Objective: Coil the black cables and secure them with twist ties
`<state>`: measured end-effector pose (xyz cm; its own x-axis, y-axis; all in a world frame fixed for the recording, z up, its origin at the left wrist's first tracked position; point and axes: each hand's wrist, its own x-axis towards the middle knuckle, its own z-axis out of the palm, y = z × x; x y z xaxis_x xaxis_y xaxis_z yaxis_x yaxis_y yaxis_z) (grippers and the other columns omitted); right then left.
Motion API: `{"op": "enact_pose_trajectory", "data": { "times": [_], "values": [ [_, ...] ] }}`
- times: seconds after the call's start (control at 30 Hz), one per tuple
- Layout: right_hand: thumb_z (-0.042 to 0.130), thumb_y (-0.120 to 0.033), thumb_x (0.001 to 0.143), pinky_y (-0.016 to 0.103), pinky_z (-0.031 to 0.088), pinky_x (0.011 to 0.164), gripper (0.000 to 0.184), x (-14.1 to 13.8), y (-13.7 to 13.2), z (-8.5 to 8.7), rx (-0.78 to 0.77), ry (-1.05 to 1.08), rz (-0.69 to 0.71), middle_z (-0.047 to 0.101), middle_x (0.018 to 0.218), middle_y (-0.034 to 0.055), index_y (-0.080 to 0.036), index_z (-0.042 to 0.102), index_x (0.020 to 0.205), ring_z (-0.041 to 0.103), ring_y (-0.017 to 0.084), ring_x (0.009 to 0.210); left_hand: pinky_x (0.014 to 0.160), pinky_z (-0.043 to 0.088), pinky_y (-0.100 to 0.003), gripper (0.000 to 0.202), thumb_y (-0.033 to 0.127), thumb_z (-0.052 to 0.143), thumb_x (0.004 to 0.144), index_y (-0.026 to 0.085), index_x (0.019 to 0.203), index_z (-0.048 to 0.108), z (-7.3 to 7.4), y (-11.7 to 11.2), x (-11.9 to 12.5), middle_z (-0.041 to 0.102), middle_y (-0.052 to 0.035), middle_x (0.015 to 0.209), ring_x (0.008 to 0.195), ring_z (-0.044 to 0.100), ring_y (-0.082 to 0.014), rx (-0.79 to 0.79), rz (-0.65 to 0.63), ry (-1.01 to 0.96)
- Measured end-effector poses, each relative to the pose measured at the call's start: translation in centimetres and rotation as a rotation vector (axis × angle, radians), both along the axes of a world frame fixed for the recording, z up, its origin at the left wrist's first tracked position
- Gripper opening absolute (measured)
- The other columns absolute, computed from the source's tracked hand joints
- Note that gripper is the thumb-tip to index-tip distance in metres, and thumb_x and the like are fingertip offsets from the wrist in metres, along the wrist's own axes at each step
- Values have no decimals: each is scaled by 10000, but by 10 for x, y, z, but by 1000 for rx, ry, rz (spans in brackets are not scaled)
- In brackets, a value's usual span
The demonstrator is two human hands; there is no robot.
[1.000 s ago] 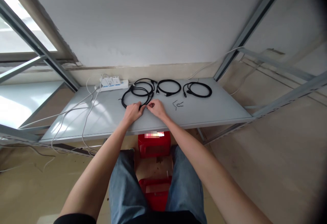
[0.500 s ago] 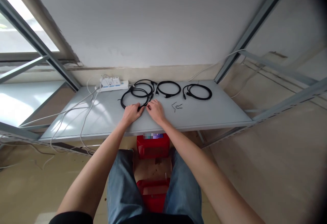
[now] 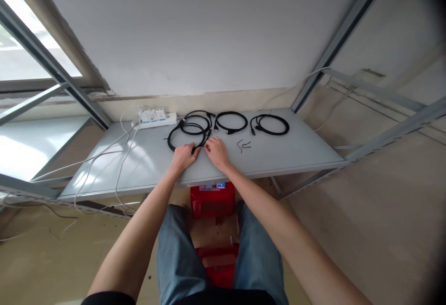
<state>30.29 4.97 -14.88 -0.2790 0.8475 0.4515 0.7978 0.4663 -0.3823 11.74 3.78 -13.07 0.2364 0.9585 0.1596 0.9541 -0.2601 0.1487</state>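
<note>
still gripping the near side of the front black cable coil (image 3: pixel 169 140) on the shelf (image 3: pixel 278 156) with the left hand (image 3: pixel 184 156), now easing the right hand (image 3: pixel 216 151) slightly apart, cannot tell whether pinching anything, so apparently still working on that same coil.

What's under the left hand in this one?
The left hand covers part of the near edge of the closest black cable coil; the rest of that loop shows on the grey shelf. Whatever lies directly beneath the hand is hidden.
</note>
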Motion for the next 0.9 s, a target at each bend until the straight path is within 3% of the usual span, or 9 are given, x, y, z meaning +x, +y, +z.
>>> {"op": "enact_pose_trajectory", "data": {
  "times": [0.3, 0.57, 0.9],
  "values": [
    [546, -140, 1057, 403, 416, 932, 154, -3, -11, 5, 35, -83, 94, 700, 1083, 115, -203, 675, 1001, 564, 286, 1073, 799, 470, -365, 433, 514, 389, 1091, 229, 1061, 714, 1, -5, 0, 795, -145, 1091, 1026, 743, -325, 5, -39, -6],
    [458, -157, 1098, 384, 408, 909, 191, -4, -11, 9, 33, -84, 70, 694, 1109, 125, -199, 643, 1074, 570, 283, 1064, 802, 472, -370, 454, 531, 382, 1086, 220, 1088, 712, 2, -3, 2, 793, -166, 1072, 1008, 745, -339, -1, 40, -14],
    [448, -156, 1093, 380, 418, 894, 194, -4, -8, 6, 77, -34, 115, 678, 1104, 116, -203, 636, 1080, 565, 284, 1049, 831, 473, -367, 486, 541, 353, 1095, 242, 1382, 608, 5, -5, 2, 805, -145, 1049, 992, 757, -336, -6, 35, -6]
  ]
}}
